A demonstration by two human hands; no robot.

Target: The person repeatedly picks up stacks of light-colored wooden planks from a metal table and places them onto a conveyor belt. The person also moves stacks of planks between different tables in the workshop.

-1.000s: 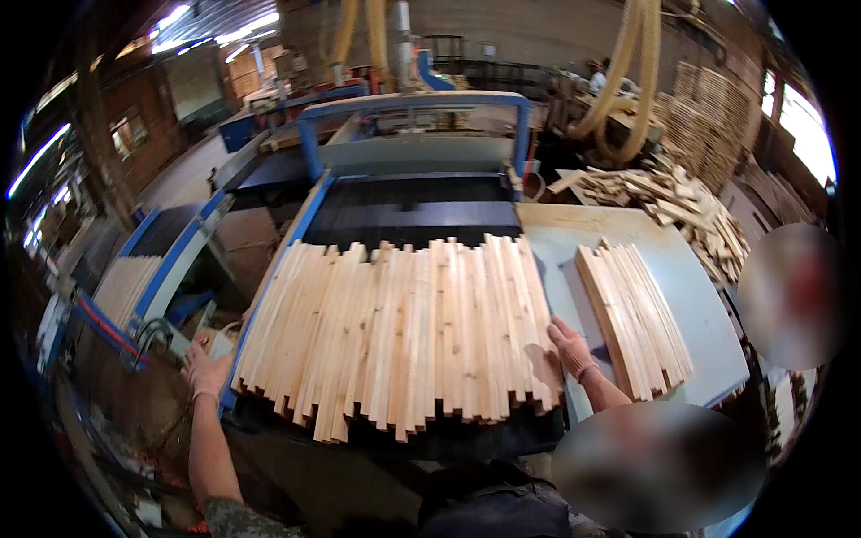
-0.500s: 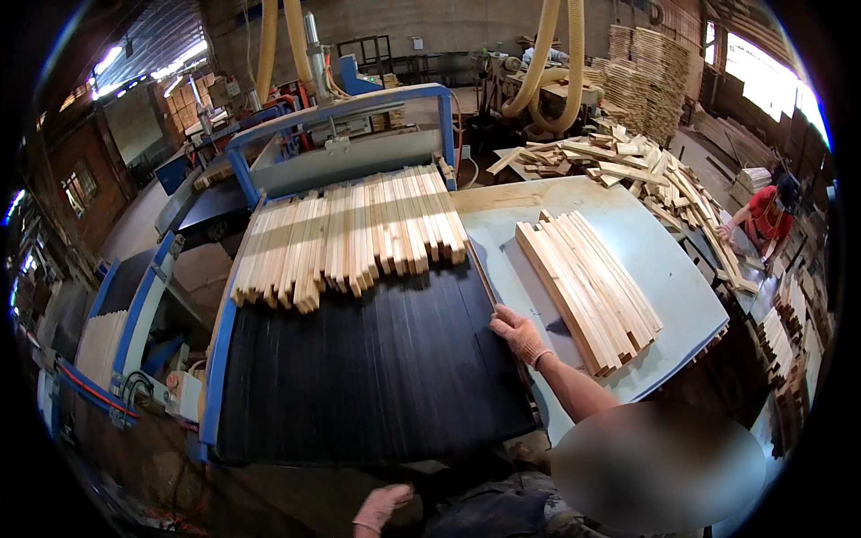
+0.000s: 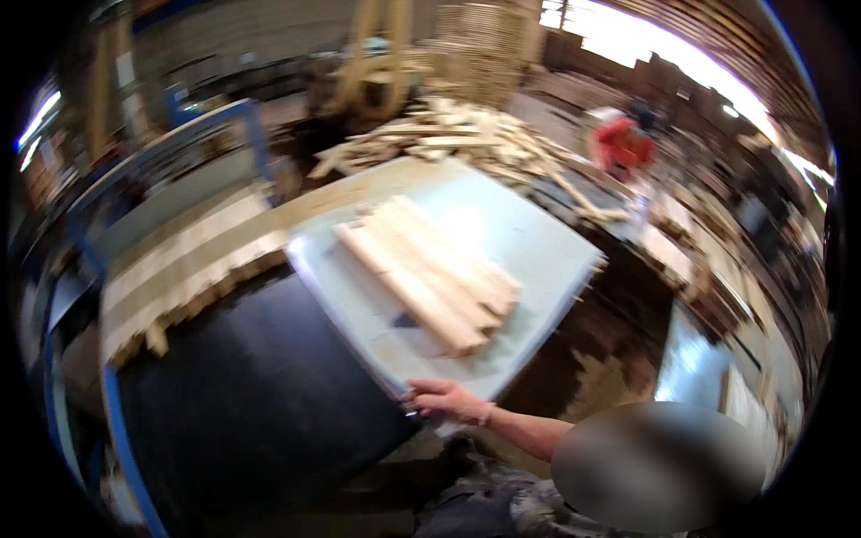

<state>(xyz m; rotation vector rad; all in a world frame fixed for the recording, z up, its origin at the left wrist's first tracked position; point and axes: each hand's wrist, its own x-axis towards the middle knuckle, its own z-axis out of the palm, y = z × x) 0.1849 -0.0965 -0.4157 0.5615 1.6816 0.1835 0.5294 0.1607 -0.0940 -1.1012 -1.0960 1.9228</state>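
Observation:
My right hand (image 3: 446, 403), in a light glove, is at the near corner where the pale table (image 3: 543, 260) meets the black conveyor belt (image 3: 256, 394). Motion smears its fingers, so I cannot tell whether they grip the edge. Just beyond it, a batch of wooden strips (image 3: 426, 273) lies side by side on the table, their ends uneven. More wooden strips (image 3: 193, 264) form a wide row across the far part of the belt, by the blue-framed machine (image 3: 170, 148). My left hand is out of view.
Behind the table spreads a heap of loose wood pieces (image 3: 466, 139), with a tall timber stack (image 3: 484, 54) farther back. A person in red (image 3: 621, 143) is at the far right, near more timber. Another pale work surface (image 3: 691, 359) stands at the right.
The view has swung to the right, shifting the belt and machine leftward. My right hand has moved back along the belt's edge to the table's near corner. My left hand has left the view.

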